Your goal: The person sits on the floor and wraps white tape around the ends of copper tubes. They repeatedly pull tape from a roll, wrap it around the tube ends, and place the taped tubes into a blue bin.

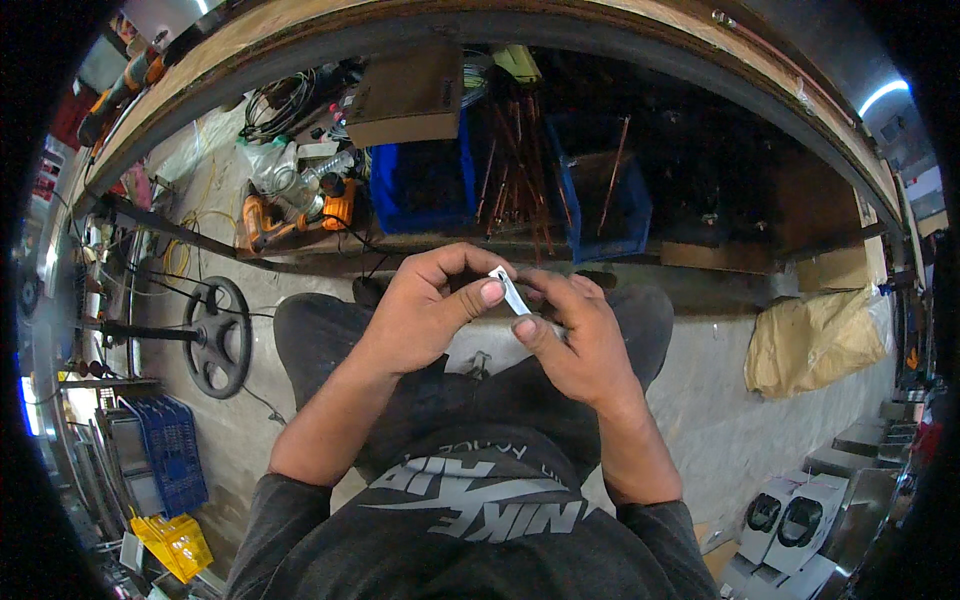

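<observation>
In front of my lap, both hands hold a small white strip [513, 296] with a dark spot or hole near its upper end. My left hand [425, 305] pinches that upper end between thumb and forefinger. The fingers of my right hand [578, 335] close around its other side, the thumb near the lower end. Its far face is hidden by the fingers. Below the hands, between my knees, is a pale surface with a small metal fitting [480, 364] on it.
Ahead, under a wooden bench [560, 22], stand an orange power tool [265, 222], a blue bin [425, 190], thin copper-coloured rods [515, 185] and a cardboard box [405, 95]. A black wheel [218, 337] stands left; a brown wrapped package [815, 342] lies right.
</observation>
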Demonstrator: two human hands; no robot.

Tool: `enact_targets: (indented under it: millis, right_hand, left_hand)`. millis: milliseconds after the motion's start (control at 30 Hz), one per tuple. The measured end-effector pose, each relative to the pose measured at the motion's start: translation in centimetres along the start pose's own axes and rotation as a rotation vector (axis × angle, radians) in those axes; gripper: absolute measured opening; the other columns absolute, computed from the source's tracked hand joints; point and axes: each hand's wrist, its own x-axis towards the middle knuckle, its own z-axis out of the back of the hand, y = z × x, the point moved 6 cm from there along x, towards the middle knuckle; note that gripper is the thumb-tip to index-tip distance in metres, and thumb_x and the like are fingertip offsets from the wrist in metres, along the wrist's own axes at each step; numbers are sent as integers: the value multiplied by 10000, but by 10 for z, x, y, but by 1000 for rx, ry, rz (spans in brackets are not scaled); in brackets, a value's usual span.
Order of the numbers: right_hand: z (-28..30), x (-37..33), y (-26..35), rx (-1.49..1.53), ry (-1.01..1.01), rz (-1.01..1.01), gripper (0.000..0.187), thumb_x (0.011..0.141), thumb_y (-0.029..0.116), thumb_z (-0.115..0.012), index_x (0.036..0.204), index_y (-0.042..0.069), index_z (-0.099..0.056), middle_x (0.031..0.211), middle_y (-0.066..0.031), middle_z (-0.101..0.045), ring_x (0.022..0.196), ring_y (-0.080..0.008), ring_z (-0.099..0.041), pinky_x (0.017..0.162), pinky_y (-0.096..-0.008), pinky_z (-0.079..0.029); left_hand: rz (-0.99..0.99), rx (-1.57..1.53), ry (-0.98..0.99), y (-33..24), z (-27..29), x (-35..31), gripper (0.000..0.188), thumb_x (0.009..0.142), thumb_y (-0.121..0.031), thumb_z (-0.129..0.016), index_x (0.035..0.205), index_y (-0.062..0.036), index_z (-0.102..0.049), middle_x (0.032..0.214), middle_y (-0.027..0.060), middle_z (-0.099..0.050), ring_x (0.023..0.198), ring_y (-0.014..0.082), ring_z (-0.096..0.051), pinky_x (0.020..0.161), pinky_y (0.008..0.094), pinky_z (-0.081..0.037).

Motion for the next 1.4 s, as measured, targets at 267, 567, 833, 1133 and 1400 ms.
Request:
enact_targets:
  millis: [267,567,833,1133,1400]
  right_hand:
    - [-4,15,14,-18,80,54,419,957,412,-572,1197,70,-608,1009,-151,-695,980,-340,-647,1003,-491,-368]
    - [-7,9,21,50,47,137,206,883,161,-661,710,52,-640,690,-98,-583,691,-276,-583,918,-428,-417]
    - [-10,2,15,247,51,413,177,838,153,-692,682,88,-640,687,-66,-591,695,-247,-583,847,-387,-447]
    - [-2,9,-28,155,-85,11,278,916,254,-634,735,45,-661,742,-147,-650,700,-326,-614,640,-441,-459]
    - [-61,-32,-93,185,111,-384,683,849,393,-739,1395,66,-493,819,-189,-695,795,-312,-703,732,-369,-524]
  left_hand:
    - [25,95,70,-16,-6,-4,205,928,-181,-685,1008,7,-664,875,16,-654,796,60,-587,676,221,-473]
    - [41,78,54,-30,-1,-6,216,949,-141,-652,1084,23,-687,986,68,-697,928,114,-623,853,279,-503]
    - [-108,334,179,-5,-10,15,177,912,-161,-684,973,4,-697,938,98,-687,848,169,-629,782,331,-485]
    - [-18,30,-78,-2,24,65,156,983,-225,-606,1012,-81,-554,788,12,-605,642,79,-551,587,254,-441]
    - [80,-1006,-396,51,81,62,161,1005,-163,-487,848,-126,-494,677,-33,-450,507,45,-372,440,187,-324]
